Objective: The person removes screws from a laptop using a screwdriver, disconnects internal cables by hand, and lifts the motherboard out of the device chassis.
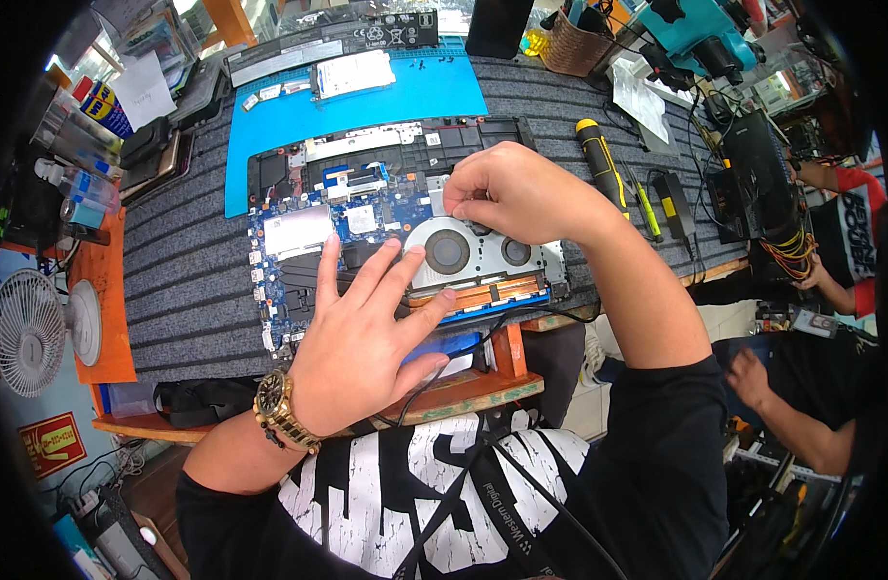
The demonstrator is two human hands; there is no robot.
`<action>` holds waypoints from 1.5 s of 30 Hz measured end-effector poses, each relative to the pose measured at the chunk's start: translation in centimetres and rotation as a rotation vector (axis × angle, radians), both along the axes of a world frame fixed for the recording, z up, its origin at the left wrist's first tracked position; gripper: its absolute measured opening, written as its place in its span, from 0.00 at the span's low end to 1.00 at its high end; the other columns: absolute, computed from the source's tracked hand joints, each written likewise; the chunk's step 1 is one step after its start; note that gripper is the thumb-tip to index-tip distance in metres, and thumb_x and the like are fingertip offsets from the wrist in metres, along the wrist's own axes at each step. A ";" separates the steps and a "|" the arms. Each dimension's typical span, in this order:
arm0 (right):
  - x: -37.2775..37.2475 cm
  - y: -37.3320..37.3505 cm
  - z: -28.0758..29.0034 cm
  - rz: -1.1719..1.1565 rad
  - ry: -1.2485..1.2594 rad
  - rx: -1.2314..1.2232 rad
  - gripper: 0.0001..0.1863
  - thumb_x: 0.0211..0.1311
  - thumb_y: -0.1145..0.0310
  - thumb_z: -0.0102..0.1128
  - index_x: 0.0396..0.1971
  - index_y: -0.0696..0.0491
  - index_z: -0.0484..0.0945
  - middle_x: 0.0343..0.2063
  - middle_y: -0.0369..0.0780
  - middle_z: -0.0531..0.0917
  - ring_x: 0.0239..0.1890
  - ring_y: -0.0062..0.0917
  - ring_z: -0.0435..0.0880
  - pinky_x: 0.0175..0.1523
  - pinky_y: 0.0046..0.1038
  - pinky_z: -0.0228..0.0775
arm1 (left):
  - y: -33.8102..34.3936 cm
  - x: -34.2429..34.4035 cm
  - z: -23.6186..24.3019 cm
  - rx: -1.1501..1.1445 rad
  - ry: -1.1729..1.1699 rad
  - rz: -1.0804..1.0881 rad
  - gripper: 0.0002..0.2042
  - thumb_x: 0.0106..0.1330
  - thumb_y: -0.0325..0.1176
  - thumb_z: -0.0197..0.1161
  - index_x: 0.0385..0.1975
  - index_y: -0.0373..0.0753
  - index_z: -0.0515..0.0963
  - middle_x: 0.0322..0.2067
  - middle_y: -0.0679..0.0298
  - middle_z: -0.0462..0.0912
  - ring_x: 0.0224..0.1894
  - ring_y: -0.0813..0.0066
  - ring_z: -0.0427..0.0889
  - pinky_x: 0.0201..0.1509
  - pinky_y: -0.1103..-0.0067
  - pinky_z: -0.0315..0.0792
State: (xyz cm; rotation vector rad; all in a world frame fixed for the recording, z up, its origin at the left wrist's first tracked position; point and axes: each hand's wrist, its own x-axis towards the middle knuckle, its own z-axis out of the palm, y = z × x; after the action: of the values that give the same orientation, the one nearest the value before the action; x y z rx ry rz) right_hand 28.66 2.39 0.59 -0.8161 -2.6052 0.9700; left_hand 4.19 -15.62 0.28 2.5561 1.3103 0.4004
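Stretching across the bench [463, 398], a grey ribbed mat [188, 280] makes up the largest surface. On its far part lies a bright blue mat [270, 121], and partly over that mat's near end sits the opened laptop base [395, 208], insides facing up, right in front of the person. Off to the left stands a white desk fan [28, 333].

Next come the hands, both at the laptop. The left hand [362, 338] is spread loose, fingers apart and clenched on nothing — its longer fingertips rest beside the larger cooling fan [446, 253] and by the copper heat pipes [492, 293]. The right hand [521, 198] bends over the board, thumb and forefinger drawn close together above the smaller cooling fan [515, 251]; whether they grip anything, I cannot tell.

Beyond the laptop lies a long black battery [337, 43], with a flat, white-topped rectangular part [355, 74] just beside it. A yellow-and-black screwdriver [601, 164] and a slimmer green tool [647, 208] lie to the right. Smallest of all — a few dark specks [420, 66], too tiny to make out, dot the blue mat.
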 end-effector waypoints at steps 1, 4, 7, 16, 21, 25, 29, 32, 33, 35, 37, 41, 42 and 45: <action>0.0 -0.1 -0.1 0.001 0.014 -0.003 0.04 0.64 0.75 0.72 0.37 0.58 0.91 0.30 0.47 0.90 0.34 0.41 0.91 0.45 0.39 0.83 | 0.0 0.0 0.0 -0.001 0.005 -0.002 0.28 0.69 0.53 0.75 0.68 0.51 0.85 0.74 0.47 0.76 0.80 0.44 0.69 0.84 0.29 0.45; 0.5 -0.1 -0.1 -0.009 -0.013 -0.031 0.05 0.66 0.74 0.72 0.39 0.58 0.91 0.33 0.47 0.91 0.36 0.41 0.91 0.46 0.39 0.83 | 0.0 0.0 0.1 -0.006 0.006 0.000 0.29 0.70 0.53 0.75 0.68 0.51 0.85 0.74 0.47 0.76 0.80 0.44 0.69 0.84 0.29 0.45; 0.6 0.1 -0.3 0.007 0.036 -0.048 0.06 0.67 0.74 0.71 0.41 0.58 0.90 0.35 0.47 0.91 0.38 0.41 0.91 0.46 0.40 0.83 | -0.1 0.1 0.2 0.003 0.008 0.007 0.29 0.69 0.52 0.76 0.69 0.51 0.85 0.74 0.47 0.76 0.80 0.43 0.70 0.84 0.29 0.45; 0.6 0.1 0.0 -0.030 -0.092 -0.082 0.06 0.65 0.76 0.72 0.39 0.60 0.87 0.34 0.45 0.89 0.35 0.37 0.89 0.44 0.38 0.81 | -0.1 0.2 0.2 -0.001 0.002 0.008 0.29 0.67 0.51 0.77 0.68 0.52 0.85 0.74 0.47 0.77 0.79 0.43 0.71 0.83 0.28 0.45; -0.1 1.1 0.2 0.071 -0.134 0.086 0.04 0.61 0.77 0.71 0.33 0.60 0.87 0.32 0.45 0.87 0.36 0.41 0.89 0.45 0.40 0.81 | -0.1 0.3 0.4 0.008 0.033 0.010 0.31 0.64 0.51 0.79 0.68 0.53 0.86 0.76 0.48 0.75 0.79 0.42 0.71 0.82 0.28 0.46; -0.4 1.2 -0.3 0.120 -0.091 0.125 0.03 0.61 0.77 0.71 0.32 0.60 0.86 0.31 0.44 0.86 0.36 0.43 0.88 0.44 0.41 0.80 | 0.0 0.6 0.5 0.009 0.057 0.010 0.33 0.60 0.51 0.82 0.67 0.53 0.86 0.76 0.48 0.75 0.79 0.41 0.71 0.82 0.29 0.48; -0.2 1.0 -0.6 0.123 -0.012 0.095 0.02 0.63 0.77 0.71 0.33 0.60 0.87 0.31 0.44 0.85 0.36 0.42 0.88 0.44 0.41 0.80 | 0.0 0.8 0.6 -0.011 0.033 0.020 0.29 0.63 0.50 0.80 0.65 0.52 0.88 0.75 0.48 0.77 0.79 0.42 0.71 0.82 0.27 0.45; 0.1 1.0 -0.5 0.106 0.000 0.013 0.02 0.64 0.77 0.71 0.34 0.59 0.88 0.31 0.44 0.85 0.36 0.42 0.88 0.44 0.40 0.80 | 0.1 0.8 0.7 -0.022 0.039 0.025 0.29 0.63 0.50 0.81 0.64 0.52 0.88 0.75 0.47 0.77 0.79 0.42 0.71 0.83 0.27 0.45; 0.2 1.1 -0.5 0.116 0.017 0.017 0.02 0.64 0.77 0.72 0.35 0.59 0.89 0.31 0.44 0.85 0.36 0.41 0.88 0.43 0.40 0.80 | 0.1 0.8 0.7 -0.021 0.041 0.025 0.29 0.62 0.50 0.81 0.65 0.52 0.88 0.75 0.47 0.77 0.79 0.42 0.71 0.83 0.27 0.45; 0.5 1.0 -0.5 0.135 0.044 0.039 0.03 0.64 0.77 0.72 0.35 0.59 0.89 0.31 0.44 0.86 0.36 0.40 0.89 0.43 0.40 0.80 | 0.0 0.9 0.8 -0.018 0.046 0.027 0.30 0.60 0.50 0.82 0.65 0.53 0.88 0.75 0.48 0.77 0.79 0.42 0.71 0.83 0.28 0.45; 0.8 0.8 -0.5 0.161 0.075 0.079 0.03 0.63 0.77 0.73 0.36 0.59 0.89 0.31 0.44 0.86 0.36 0.40 0.89 0.43 0.40 0.80 | 0.0 0.9 0.9 -0.011 0.059 0.031 0.33 0.56 0.49 0.85 0.66 0.53 0.88 0.76 0.49 0.76 0.79 0.42 0.72 0.83 0.30 0.47; 1.1 0.4 -0.5 0.114 0.084 0.061 0.02 0.63 0.78 0.72 0.34 0.59 0.88 0.31 0.43 0.85 0.36 0.39 0.89 0.43 0.39 0.80 | 0.0 0.9 0.9 -0.017 0.063 0.036 0.30 0.62 0.50 0.81 0.65 0.53 0.88 0.75 0.49 0.77 0.79 0.41 0.71 0.82 0.26 0.45; 1.2 0.4 -0.5 0.101 0.081 0.036 0.01 0.64 0.77 0.71 0.33 0.58 0.88 0.31 0.42 0.86 0.36 0.39 0.88 0.44 0.39 0.80 | -0.1 0.9 0.9 -0.016 0.069 0.038 0.30 0.62 0.50 0.81 0.65 0.53 0.88 0.75 0.49 0.77 0.79 0.41 0.71 0.82 0.26 0.45; 1.5 0.4 -0.5 0.082 0.069 -0.007 0.01 0.64 0.77 0.69 0.32 0.57 0.87 0.31 0.42 0.85 0.36 0.40 0.88 0.45 0.39 0.80 | -0.2 0.9 0.9 -0.013 0.072 0.044 0.33 0.58 0.49 0.84 0.66 0.54 0.88 0.76 0.49 0.76 0.79 0.41 0.71 0.83 0.27 0.46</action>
State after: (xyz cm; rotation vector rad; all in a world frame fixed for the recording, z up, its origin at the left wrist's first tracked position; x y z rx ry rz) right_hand 30.11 2.77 0.07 -0.6696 -2.5963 1.0106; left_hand 5.11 -15.80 1.19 2.5563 1.3918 0.3097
